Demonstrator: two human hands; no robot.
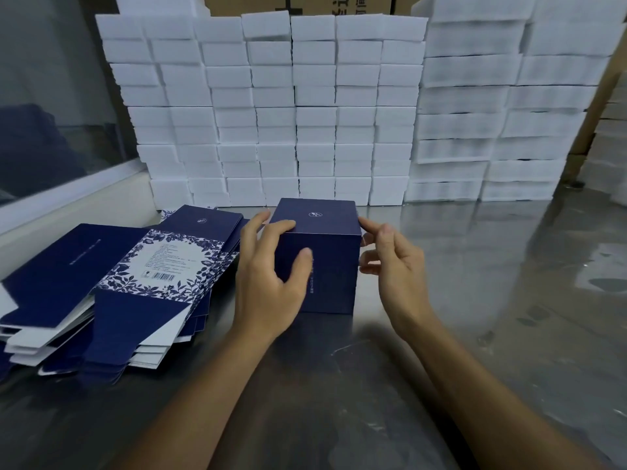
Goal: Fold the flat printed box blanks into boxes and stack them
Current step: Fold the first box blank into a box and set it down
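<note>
1. Head view: folded navy box (322, 262) stands upright on steel table (475, 266), just right of flat blank stack (112, 290).
2. Left hand (268, 283) grips box's near-left corner, thumb on front face, fingers curled over top edge.
3. Right hand (397, 266) at box's right side, fingers loosely curled; index tip touches top-right edge, no clamp.

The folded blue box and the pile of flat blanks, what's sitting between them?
In the head view, the left hand lies between them, gripping the folded blue box on its left side. Below the hand, only bare metal table separates the box from the pile of flat blanks.
</note>
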